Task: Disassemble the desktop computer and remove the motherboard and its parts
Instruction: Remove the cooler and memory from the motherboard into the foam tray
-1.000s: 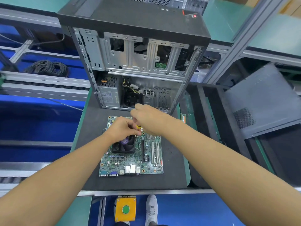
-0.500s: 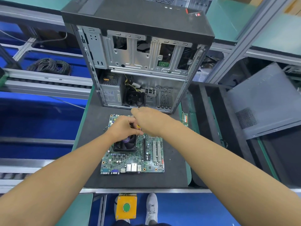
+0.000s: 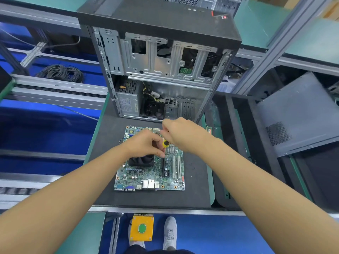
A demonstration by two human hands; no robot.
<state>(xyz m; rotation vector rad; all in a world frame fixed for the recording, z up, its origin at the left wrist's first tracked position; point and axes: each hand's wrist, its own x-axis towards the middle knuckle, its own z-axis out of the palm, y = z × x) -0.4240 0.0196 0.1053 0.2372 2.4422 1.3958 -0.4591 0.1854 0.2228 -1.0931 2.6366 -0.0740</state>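
The motherboard (image 3: 146, 175) lies flat on the dark worktop (image 3: 194, 180) in front of you, its port edge nearest you. The open case (image 3: 161, 57) stands upright just beyond it at the far edge.

Your right hand (image 3: 178, 133) is over the far right part of the board. Its grip is curled round a screwdriver (image 3: 165, 143), and only a bit of the yellow handle shows below your fingers.

Your left hand (image 3: 145, 143) is over the black fan (image 3: 141, 160) at the middle of the board, just beside the right hand. Its grip is closed, with thumb and fingertips drawn together just under the yellow handle. They seem to pinch the shaft, though the shaft itself is hidden.

A grey side panel (image 3: 300, 114) lies to the right, well apart from the board. A coil of black cable (image 3: 60, 72) sits far left. A yellow box (image 3: 141, 228) with a green button hangs below the near edge of the worktop.
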